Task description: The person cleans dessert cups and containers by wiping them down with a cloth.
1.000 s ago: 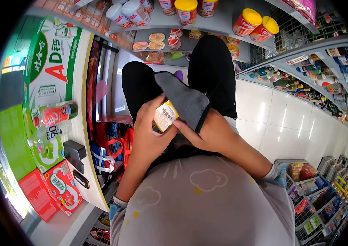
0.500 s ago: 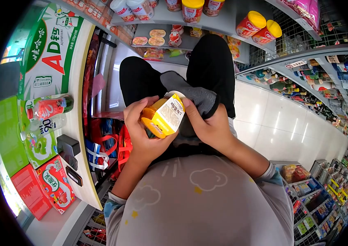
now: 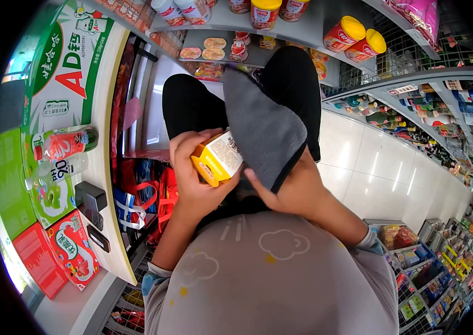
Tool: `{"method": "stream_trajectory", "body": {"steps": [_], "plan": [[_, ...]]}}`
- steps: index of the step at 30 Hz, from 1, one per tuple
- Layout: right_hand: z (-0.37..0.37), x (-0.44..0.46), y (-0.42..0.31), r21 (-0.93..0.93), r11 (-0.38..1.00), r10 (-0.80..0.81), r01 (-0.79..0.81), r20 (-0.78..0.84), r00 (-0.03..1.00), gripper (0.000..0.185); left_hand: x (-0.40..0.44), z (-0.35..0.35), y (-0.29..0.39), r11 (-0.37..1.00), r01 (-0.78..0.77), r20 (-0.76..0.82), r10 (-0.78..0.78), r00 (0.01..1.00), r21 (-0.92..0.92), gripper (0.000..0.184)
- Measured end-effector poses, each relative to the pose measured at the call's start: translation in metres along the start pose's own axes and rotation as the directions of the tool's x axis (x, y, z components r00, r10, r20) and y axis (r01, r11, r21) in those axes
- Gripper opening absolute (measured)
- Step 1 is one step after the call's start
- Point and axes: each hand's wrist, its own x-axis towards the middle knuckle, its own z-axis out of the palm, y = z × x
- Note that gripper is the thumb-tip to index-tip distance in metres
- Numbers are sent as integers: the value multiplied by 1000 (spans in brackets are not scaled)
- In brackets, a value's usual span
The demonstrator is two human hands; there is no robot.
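My left hand [image 3: 188, 170] is wrapped round a small yellow and white food carton [image 3: 220, 160], its printed white side facing up. In my right hand [image 3: 299, 187] is a dark grey cloth [image 3: 263, 129], draped over the fingers and spread above my lap. The cloth's lower left edge lies right beside the carton and overlaps its right side; whether they touch I cannot tell. My right thumb points toward the carton, while the other right fingers are mostly hidden by the cloth. Both hands are between my knees, close to my body.
On the left, a counter [image 3: 115, 234] bears a bottle with a red label [image 3: 63, 144], a clear bottle [image 3: 61, 170] and a small black box [image 3: 90, 196]. Drink cartons [image 3: 66, 84] stand beyond it. Shelves ahead hold yellow-lidded tubs [image 3: 345, 32]. Red bags [image 3: 167, 195] hang under the counter.
The grey cloth has been lifted and spread out from a bunched shape, swinging over the carton's right side. My right thumb has come off the carton's top and moved lower.
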Motion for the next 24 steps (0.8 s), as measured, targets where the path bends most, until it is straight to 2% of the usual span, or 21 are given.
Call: {"method": "stream_trajectory", "body": {"steps": [5,7,8,10,11,13,14,15,16,17,18,19,21,22,24], "plan": [[4,-1,-10,54,990,-134,132,26,991,36,0,3,7,994,96,41,-98,994,48,78],[11,-5,-11,214,974,-100,73,120,988,36,0,3,4,986,91,43,-98,994,142,79],[11,-2,-9,215,974,-102,75,119,988,36,-1,1,5,985,106,39,-112,993,133,79],[11,4,-2,294,950,48,-103,188,981,36,1,0,8,985,74,28,-79,996,157,80],[13,2,-3,294,950,46,-102,193,980,36,1,1,9,983,41,20,-45,999,181,80],[21,-2,-8,289,925,177,-247,248,952,34,-2,0,6,982,49,5,-51,999,181,81],[23,-2,-11,297,948,65,-111,160,985,37,-4,-1,2,984,91,0,-92,996,155,80],[22,-1,-14,298,948,69,-113,157,985,37,-6,-2,0,983,132,1,-134,991,127,79],[20,1,-18,293,956,-72,33,122,990,39,-2,-4,1,964,67,59,-85,995,256,81],[20,2,-21,282,942,-215,182,89,973,41,-3,-6,0,964,65,63,-84,994,256,81],[21,4,-19,266,943,-233,199,101,967,43,-3,-9,-2,934,-8,136,-43,990,357,81],[25,4,-16,260,945,-232,200,98,968,43,-3,-5,-1,956,43,75,-68,995,289,81],[33,6,-9,375,918,89,-129,122,989,40,0,4,5,973,88,8,-92,996,213,80],[30,12,-5,453,864,171,-220,147,974,38,4,4,13,967,124,-16,-124,992,224,79],[28,13,-5,508,830,170,-229,160,972,38,5,1,17,962,161,-41,-156,987,222,81]]}}
